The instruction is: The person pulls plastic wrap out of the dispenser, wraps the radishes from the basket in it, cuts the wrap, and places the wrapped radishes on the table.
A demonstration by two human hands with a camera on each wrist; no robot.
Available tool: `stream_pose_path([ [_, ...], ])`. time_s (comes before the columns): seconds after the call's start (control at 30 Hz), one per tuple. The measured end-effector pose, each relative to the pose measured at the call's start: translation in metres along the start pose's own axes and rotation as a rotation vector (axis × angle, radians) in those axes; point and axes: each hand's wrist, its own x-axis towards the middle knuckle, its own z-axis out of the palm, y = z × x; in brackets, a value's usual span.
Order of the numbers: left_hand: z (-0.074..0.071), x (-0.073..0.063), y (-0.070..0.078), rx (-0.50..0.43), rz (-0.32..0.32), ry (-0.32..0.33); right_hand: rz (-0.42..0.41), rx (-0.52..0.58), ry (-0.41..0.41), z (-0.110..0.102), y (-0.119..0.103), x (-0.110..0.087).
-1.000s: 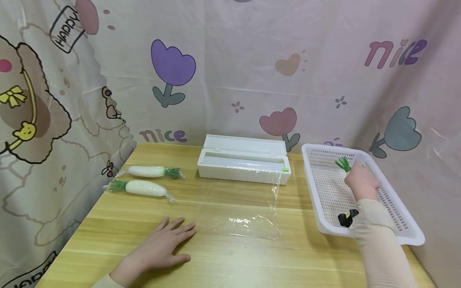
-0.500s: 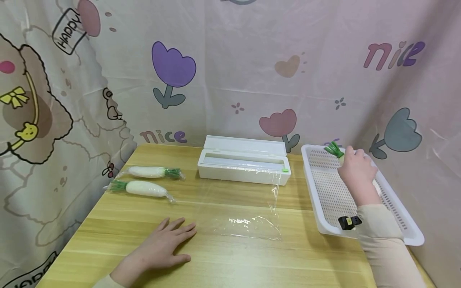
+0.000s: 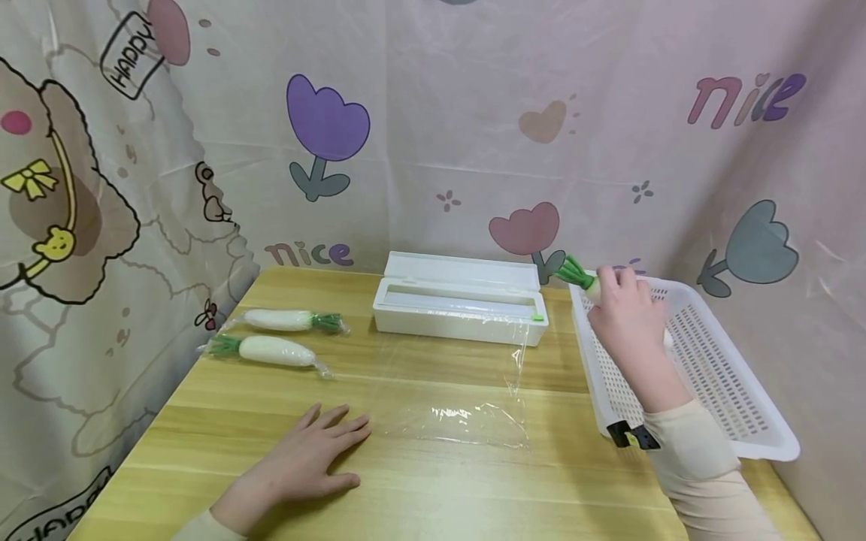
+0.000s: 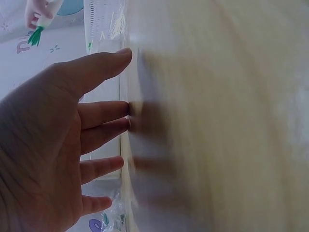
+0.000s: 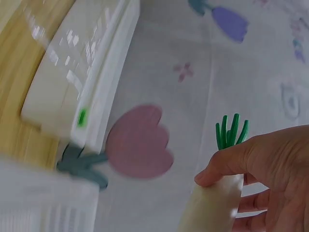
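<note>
My right hand grips a white radish with cut green stems, over the far left part of a white plastic basket. In the right wrist view the thumb lies along the radish just below its stems. My left hand rests on the wooden table with its fingers spread, as the left wrist view also shows. A sheet of clear cling film lies in front of it, drawn from a white dispenser box whose lid stands up.
Two film-wrapped radishes lie at the back left of the table. A printed curtain hangs behind and along the left side. A black clip-like piece sits at the right wrist. A green slider marks the dispenser's right end.
My right hand has lifted the radish from inside the basket and carried it left, toward the basket's far left rim. The left hand stays in place.
</note>
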Motion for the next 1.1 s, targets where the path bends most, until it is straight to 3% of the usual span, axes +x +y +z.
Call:
stream_pose_path([
  [0.13, 0.0, 0.0, 0.0, 0.012, 0.001, 0.001, -0.067, 0.022, 0.054, 0.004, -0.023, -0.007],
  [0.53, 0.001, 0.001, 0.0, 0.052, 0.021, 0.027, -0.256, 0.094, 0.118, 0.031, -0.089, -0.034],
  [1.1, 0.0, 0.004, 0.003, 0.055, 0.013, 0.015, -0.444, 0.006, -0.067, 0.097, -0.151, -0.07],
])
